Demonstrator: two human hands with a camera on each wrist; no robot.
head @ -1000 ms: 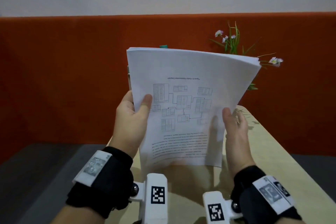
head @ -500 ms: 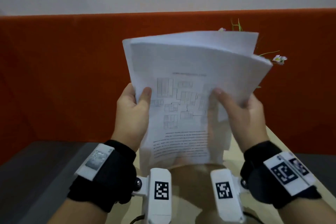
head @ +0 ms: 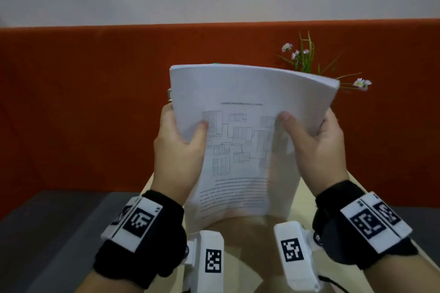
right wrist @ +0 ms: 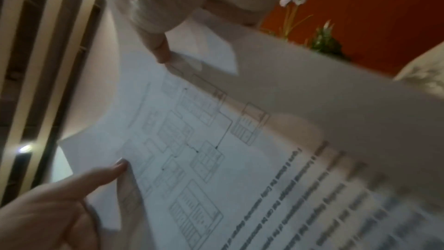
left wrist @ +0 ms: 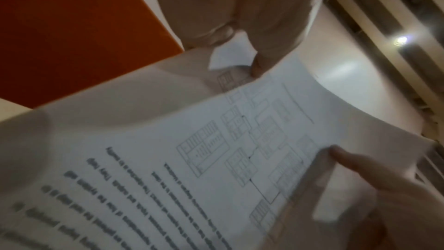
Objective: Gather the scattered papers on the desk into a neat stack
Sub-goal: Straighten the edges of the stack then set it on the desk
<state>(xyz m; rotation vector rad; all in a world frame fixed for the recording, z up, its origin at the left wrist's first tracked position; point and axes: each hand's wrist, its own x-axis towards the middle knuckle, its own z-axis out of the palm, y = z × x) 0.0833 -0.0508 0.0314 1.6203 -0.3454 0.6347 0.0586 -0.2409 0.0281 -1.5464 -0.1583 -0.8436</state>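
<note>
A stack of white papers [head: 245, 131] stands upright in front of me, its lower edge down near the pale wooden desk [head: 307, 195]. The top sheet shows a box diagram and lines of text, upside down to me. My left hand [head: 181, 140] grips the stack's left edge, thumb on the front sheet. My right hand [head: 316, 138] grips the right edge the same way. The printed sheet [left wrist: 216, 159] fills the left wrist view with my left thumb [left wrist: 355, 161] on it. In the right wrist view the same sheet [right wrist: 204, 149] lies under my right thumb [right wrist: 105, 174].
An orange partition [head: 83, 102] runs behind the desk. A plant with small pale flowers [head: 307, 59] stands behind the stack at the right. Dark grey floor [head: 47, 233] lies to the left of the desk. What lies on the desk behind the stack is hidden.
My right hand moved from beside the stack to gripping its right edge. Sheets that stuck up half a second ago have dropped level, so the top edge is even.
</note>
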